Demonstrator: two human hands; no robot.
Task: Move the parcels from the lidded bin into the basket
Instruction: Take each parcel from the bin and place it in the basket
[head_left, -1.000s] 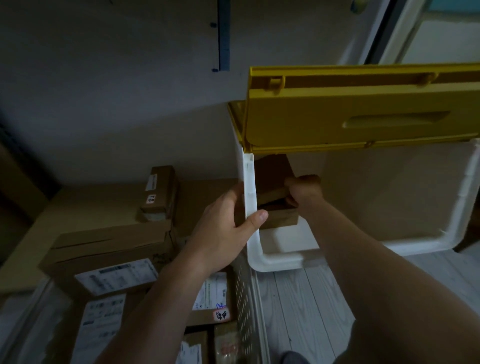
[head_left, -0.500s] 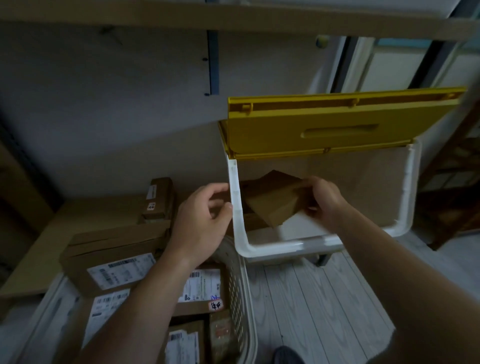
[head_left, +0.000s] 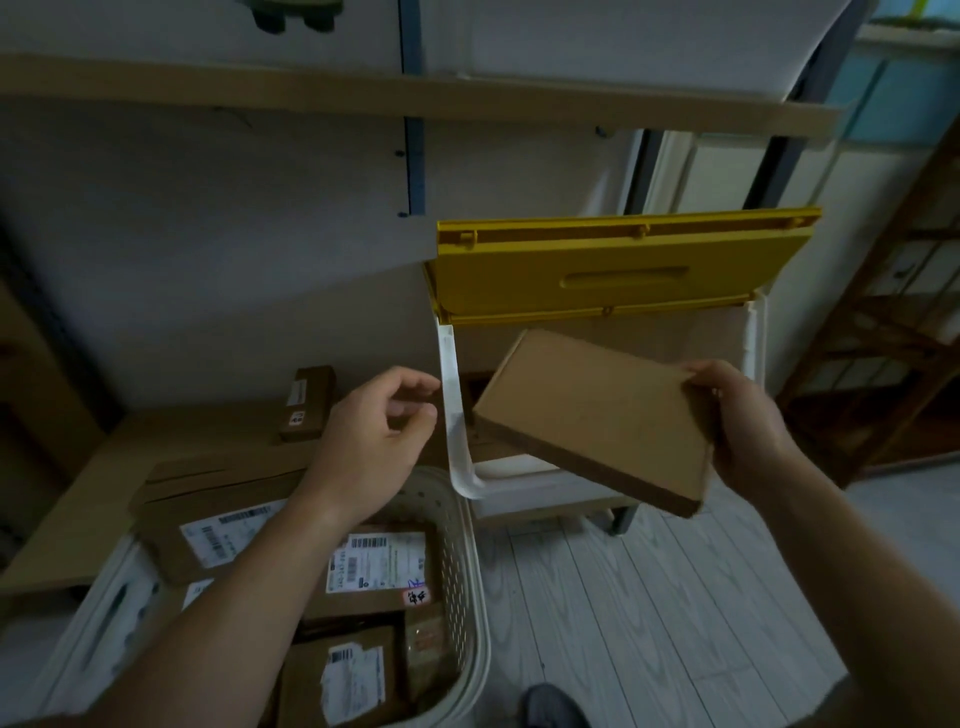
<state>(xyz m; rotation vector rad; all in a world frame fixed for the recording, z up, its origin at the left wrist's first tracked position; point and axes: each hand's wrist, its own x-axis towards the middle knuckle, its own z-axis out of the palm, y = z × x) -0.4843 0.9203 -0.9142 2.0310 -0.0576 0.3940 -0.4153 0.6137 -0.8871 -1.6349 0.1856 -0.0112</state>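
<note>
now | right hand (head_left: 748, 421) grips parcel (head_left: 597, 415) | flat, plain brown, tilted

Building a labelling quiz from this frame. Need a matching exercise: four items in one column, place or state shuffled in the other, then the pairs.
Items
1. lid
2. flat box
3. left hand
4. basket

States
A. holds labelled parcels, on the floor at lower left
B. raised open, yellow
C. gripped at its right end by the right hand, in front of the bin
D. holds nothing, fingers loosely curled, over the basket's far rim

Pairs: 1-B, 2-C, 3-D, 4-A
</note>
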